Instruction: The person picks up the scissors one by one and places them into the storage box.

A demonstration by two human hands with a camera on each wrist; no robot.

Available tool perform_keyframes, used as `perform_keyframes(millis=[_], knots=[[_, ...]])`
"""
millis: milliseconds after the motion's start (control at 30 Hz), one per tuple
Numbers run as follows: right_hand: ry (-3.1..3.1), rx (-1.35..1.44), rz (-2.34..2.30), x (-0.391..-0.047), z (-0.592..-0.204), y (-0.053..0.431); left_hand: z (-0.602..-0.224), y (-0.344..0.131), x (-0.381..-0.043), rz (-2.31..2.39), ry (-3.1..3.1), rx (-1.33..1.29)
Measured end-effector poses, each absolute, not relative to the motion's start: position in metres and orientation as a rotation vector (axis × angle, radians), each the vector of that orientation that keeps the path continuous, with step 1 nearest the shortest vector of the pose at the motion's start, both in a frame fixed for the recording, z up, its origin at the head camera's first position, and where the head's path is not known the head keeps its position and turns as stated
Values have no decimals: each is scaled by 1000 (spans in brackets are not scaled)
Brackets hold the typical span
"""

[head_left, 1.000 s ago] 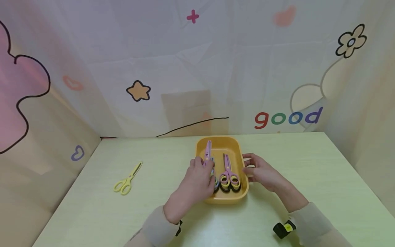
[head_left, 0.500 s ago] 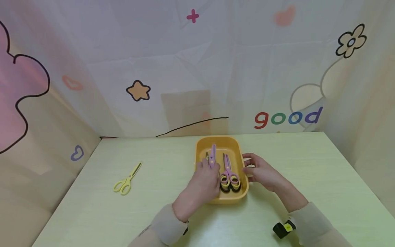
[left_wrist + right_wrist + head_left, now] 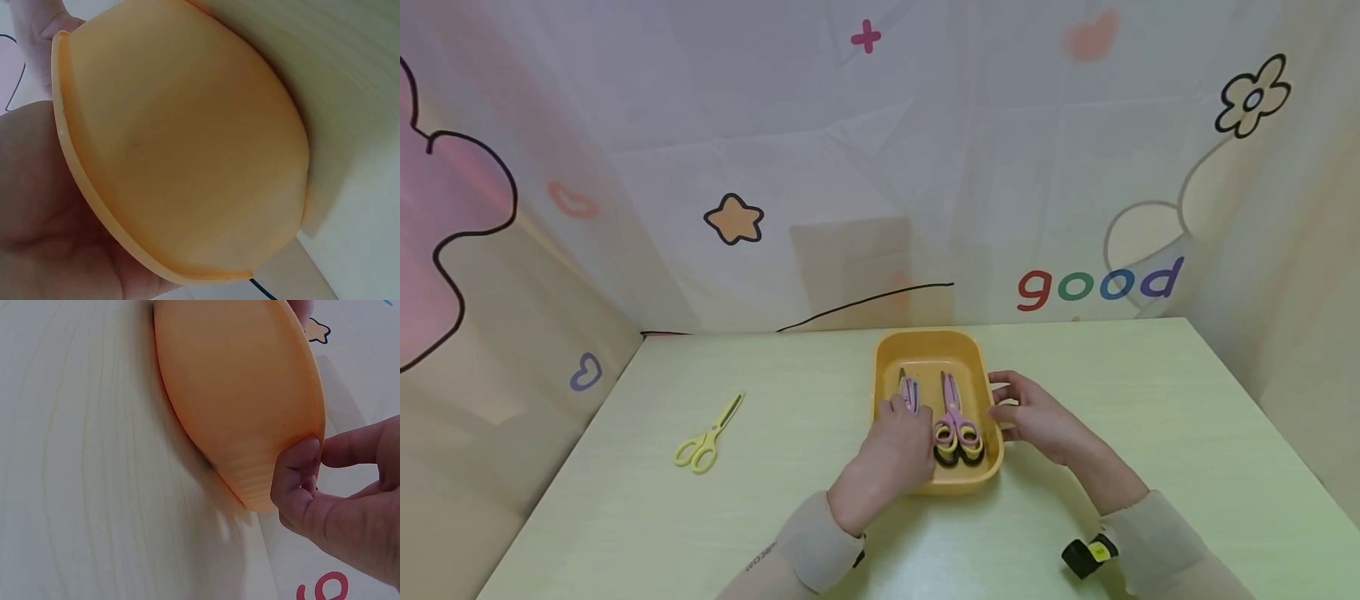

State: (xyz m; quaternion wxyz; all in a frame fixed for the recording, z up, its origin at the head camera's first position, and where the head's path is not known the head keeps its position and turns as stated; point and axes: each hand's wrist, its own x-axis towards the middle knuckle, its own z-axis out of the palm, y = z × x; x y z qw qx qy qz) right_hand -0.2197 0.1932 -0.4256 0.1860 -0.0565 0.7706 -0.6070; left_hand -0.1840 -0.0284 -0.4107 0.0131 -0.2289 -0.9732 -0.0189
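A yellow-orange plastic tray (image 3: pixel 931 339) stands near the back of the table. My left hand (image 3: pixel 895 446) reaches inside its left half and holds purple scissors (image 3: pixel 909 395) by the handles, which the hand hides; other blades show beside them. To the right in the tray lies a stack of scissors (image 3: pixel 952 417), pink on top, with yellow and black handles beneath. At the right rim, my right hand (image 3: pixel 1033 417) grips the tray edge; the right wrist view shows its bent fingers (image 3: pixel 294 481) at the wall. From the left wrist, the tray wall (image 3: pixel 187 137) hides the fingers of my left hand.
Yellow scissors (image 3: pixel 709 437) lie apart on the table (image 3: pixel 790 392), left of the tray. A printed curtain (image 3: pixel 865 167) hangs behind the table and along both sides. A black strapped device (image 3: pixel 1084 557) sits at my right wrist.
My left hand has shifted right inside the tray and lowered the purple scissors, whose blades now sit lower. My right hand stays at the rim.
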Motion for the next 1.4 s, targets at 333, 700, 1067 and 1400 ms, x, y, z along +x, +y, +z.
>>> perform_keyframes(millis=[333, 700, 1067, 1400], knots=[[2159, -154, -1725, -219, -426, 193, -417, -34, -183, -92, -2978, -778], [2169, -144, -1713, -218, -424, 193, -416, -57, -179, -366, -2771, -845], [2171, -134, -1710, -219, -425, 194, -412, -86, -177, -608, -2616, -825], [2176, -143, -1699, -219, -423, 193, -415, -127, -184, -631, -2641, -856]])
